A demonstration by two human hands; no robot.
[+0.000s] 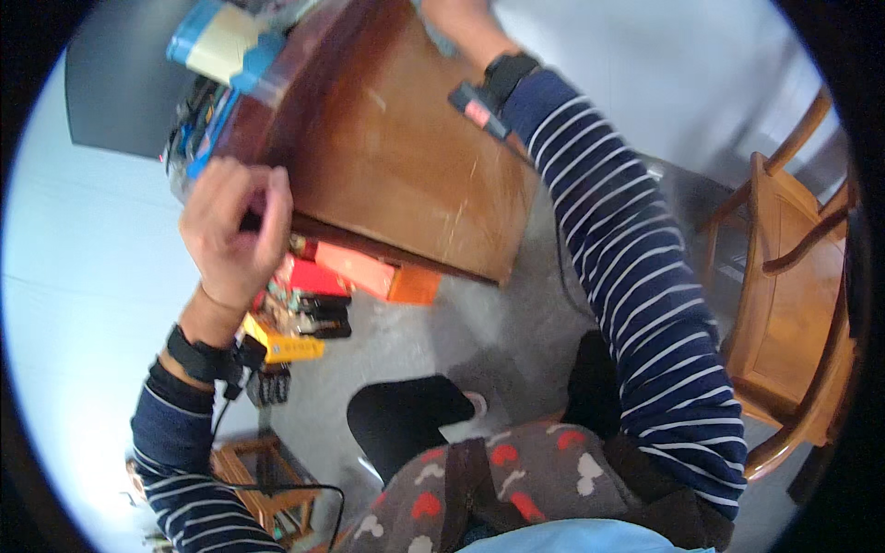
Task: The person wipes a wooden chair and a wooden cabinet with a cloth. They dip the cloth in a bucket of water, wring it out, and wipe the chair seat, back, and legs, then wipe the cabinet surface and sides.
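Note:
My left hand (235, 231) is raised with its fingers curled, beside the near left edge of a dark wooden cabinet (401, 159). Whether it holds something cannot be told. Stretched out over the cabinet's far end, my right hand (467, 24) is cut off by the top of the picture; a blurred grey-blue thing, perhaps a cloth (437, 34), lies against it. Both wrists wear black straps with small cabled devices. A blue and cream packet (218, 45) stands at the cabinet's upper left, near a clear bag of mixed items (200, 131).
Red, orange and yellow boxes (356, 269) stand low beside the cabinet, with dark bottle-like items (325, 314) near them. A wooden armchair (795, 263) is at the right. A small wooden stool or rack (266, 484) is at the lower left. Cables hang from both wrists.

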